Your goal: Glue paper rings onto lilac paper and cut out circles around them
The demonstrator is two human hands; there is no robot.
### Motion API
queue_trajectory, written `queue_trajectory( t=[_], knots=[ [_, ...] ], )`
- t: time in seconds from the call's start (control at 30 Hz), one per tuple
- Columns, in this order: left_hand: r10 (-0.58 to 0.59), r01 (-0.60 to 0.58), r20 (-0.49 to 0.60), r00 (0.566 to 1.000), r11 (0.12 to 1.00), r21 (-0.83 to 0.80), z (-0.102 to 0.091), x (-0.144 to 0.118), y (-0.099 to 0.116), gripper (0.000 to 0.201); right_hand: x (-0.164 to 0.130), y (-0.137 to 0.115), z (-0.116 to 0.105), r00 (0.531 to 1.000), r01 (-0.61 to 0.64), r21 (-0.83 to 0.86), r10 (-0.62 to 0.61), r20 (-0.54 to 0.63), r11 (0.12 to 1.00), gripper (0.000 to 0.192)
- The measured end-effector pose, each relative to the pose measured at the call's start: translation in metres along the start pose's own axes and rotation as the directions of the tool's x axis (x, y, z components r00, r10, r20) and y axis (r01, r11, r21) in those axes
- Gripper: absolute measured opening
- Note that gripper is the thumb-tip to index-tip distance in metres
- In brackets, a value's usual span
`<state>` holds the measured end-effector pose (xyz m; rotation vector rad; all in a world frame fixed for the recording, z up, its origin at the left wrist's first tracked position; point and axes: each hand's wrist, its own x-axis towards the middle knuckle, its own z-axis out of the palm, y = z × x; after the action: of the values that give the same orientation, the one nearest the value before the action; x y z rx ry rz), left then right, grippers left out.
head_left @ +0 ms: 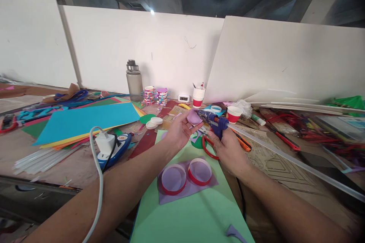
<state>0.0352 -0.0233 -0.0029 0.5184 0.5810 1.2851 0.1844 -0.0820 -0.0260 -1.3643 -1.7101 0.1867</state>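
Over a craft-strewn table, we hold a blue glue gun in our right hand, fingers wrapped tight around its grip, the nozzle pointing left toward a small purple disc. Our left hand holds that disc, pinched at its edge between thumb and fingertips, the palm half open and turned upward; the gun's tip sits just at the disc's rim, though we cannot tell whether it touches. A long clear glue stick runs out of the back of the gun, slanting away to the right across the table. Below our hands lies a light green sheet, and on it a purple paper piece bearing two red-rimmed rings side by side. A red-handled pair of scissors lies partly hidden under our right hand. To the left, a white charger sits plugged into a blue power strip, its white cable looping over our left forearm. Further back are a blue sheet on stacked coloured paper, a grey water bottle and red-and-white paper cups before the white partition boards.
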Motion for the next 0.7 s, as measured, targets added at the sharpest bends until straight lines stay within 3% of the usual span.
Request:
queue_trajectory(
  t=[0.47, 0.7],
  knots=[
    [-0.002, 0.001, 0.067, 0.998, 1.0, 0.009, -0.0022, 0.0025, -0.002, 0.01, -0.0003, -0.004, -0.0013, 0.999, -0.035, 0.02, 0.035, 0.024, 0.999, 0.04],
    [-0.004, 0.002, 0.09, 0.996, 1.0, 0.028, -0.0006, 0.0016, 0.0008, 0.017, 0.0006, -0.0096, -0.0045, 0.999, 0.035, -0.011, -0.035, 0.016, 0.999, 0.042]
  ],
)
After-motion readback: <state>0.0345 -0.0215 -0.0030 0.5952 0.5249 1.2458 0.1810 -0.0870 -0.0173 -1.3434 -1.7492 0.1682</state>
